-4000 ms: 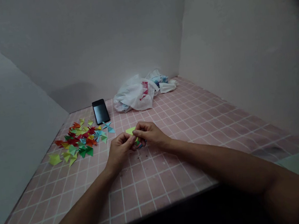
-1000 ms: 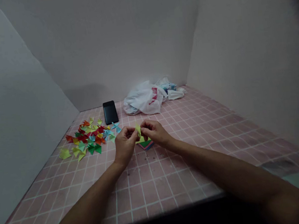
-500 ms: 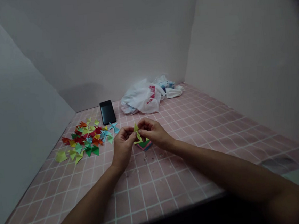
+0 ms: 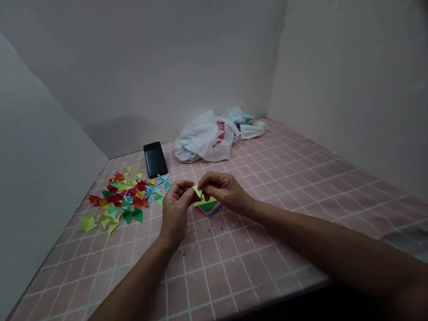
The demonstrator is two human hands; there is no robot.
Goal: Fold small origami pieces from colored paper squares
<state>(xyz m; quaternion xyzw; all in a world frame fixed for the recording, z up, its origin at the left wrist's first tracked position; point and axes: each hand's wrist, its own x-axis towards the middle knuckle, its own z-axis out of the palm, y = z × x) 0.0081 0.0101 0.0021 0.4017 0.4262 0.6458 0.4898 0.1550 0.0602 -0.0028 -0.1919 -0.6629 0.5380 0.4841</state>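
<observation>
1 yel. paper (image 4: pixel 197 191) in pinch grip of L hand (image 4: pixel 175 209) & R hand (image 4: pixel 227 192), nr multicol. sheets (image 4: pixel 207 207)

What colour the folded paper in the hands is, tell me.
The folded paper is yellow, as the head view shows best.
</observation>
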